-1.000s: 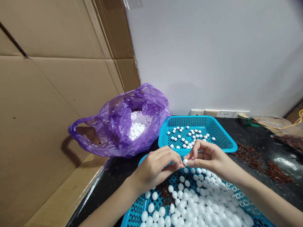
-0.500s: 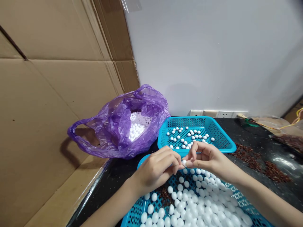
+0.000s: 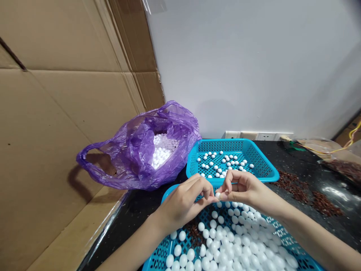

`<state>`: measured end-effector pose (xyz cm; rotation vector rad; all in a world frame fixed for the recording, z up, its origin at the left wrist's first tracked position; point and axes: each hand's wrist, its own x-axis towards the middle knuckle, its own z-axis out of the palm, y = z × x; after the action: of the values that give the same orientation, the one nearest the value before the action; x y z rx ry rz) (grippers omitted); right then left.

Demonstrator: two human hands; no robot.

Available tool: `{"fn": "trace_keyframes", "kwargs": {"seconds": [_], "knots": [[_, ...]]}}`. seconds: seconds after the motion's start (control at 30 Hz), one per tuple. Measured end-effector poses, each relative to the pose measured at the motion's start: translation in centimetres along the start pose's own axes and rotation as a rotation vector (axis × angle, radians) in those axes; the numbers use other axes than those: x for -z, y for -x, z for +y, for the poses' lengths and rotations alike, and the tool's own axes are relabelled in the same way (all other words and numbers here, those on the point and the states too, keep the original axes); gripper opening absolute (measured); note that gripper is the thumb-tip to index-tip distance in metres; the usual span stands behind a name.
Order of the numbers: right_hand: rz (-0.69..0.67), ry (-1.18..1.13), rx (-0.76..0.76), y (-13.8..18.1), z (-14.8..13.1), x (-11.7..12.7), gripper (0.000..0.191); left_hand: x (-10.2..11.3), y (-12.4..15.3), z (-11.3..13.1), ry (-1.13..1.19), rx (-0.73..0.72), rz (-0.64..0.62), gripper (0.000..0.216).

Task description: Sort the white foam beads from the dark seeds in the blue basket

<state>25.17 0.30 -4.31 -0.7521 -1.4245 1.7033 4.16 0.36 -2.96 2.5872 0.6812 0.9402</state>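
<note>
My right hand [image 3: 239,188] pinches a small white ball [image 3: 218,195] between thumb and fingertips. My left hand [image 3: 188,199] is closed in a pinch right beside the ball, its fingertips touching or nearly touching it; whatever they hold is too small to make out. Both hands are over the front edge of a near blue basket [image 3: 166,195] full of white balls [image 3: 239,244]. Among those balls lies a patch of small reddish-brown bits [image 3: 194,233]. Just beyond my hands, a second blue basket [image 3: 259,160] has a loose scatter of white balls on its floor.
A purple plastic bag [image 3: 129,158] full of white balls leans against cardboard [image 3: 70,105] at left. More reddish-brown piles [image 3: 326,203] lie on the black counter [image 3: 307,180] at right, near a clear bag [image 3: 342,165] and yellow wires [image 3: 351,139]. Wall sockets [image 3: 266,136] line the back.
My left fingers have straightened slightly and drawn a little away from the ball, while the right hand keeps its pinch. The whole view has shifted slightly.
</note>
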Motion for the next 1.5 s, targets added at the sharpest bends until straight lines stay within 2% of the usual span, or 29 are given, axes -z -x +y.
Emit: {"fn": "trace_keyframes", "kwargs": {"seconds": [0.33,0.47,0.6,0.7,0.87,1.0,1.1,1.17,1.27,1.33,1.5], "knots": [[-0.006,-0.023,0.0,0.0,0.4,0.1,0.025,0.2,-0.2,0.1,-0.101,-0.013,-0.036,0.019],[0.018,-0.042,0.041,0.0,0.1,-0.1,0.021,0.4,-0.4,-0.1,-0.118,-0.045,-0.033,0.018],[0.087,0.032,0.118,-0.1,-0.1,-0.1,0.02,0.3,-0.3,-0.2,-0.09,0.02,-0.085,0.015],[0.18,0.132,0.189,-0.2,0.2,0.3,0.019,0.3,-0.2,-0.1,-0.111,0.103,-0.175,0.015],[0.445,0.291,0.255,-0.7,0.7,1.6,0.012,0.4,-0.4,0.5,-0.142,0.277,-0.419,0.013],[0.485,0.4,0.244,-0.7,0.9,1.9,0.016,0.4,-0.4,0.5,-0.226,0.343,-0.494,0.01],[0.429,0.498,0.265,-0.4,0.7,1.3,0.015,0.3,-0.3,0.3,-0.311,0.347,-0.497,0.016],[0.306,0.595,0.243,-0.1,0.5,0.7,0.013,0.4,-0.2,0.2,-0.329,0.332,-0.509,0.016],[0.024,0.798,0.148,0.4,0.3,0.0,0.014,0.4,-0.1,0.2,-0.325,0.311,-0.531,0.013],[-0.12,0.925,0.091,0.7,0.4,-0.1,0.016,0.3,0.0,0.1,-0.329,0.309,-0.535,0.014],[-0.282,1.057,0.033,0.8,0.8,0.0,0.015,0.2,0.2,-0.2,-0.344,0.341,-0.527,0.012]]}}
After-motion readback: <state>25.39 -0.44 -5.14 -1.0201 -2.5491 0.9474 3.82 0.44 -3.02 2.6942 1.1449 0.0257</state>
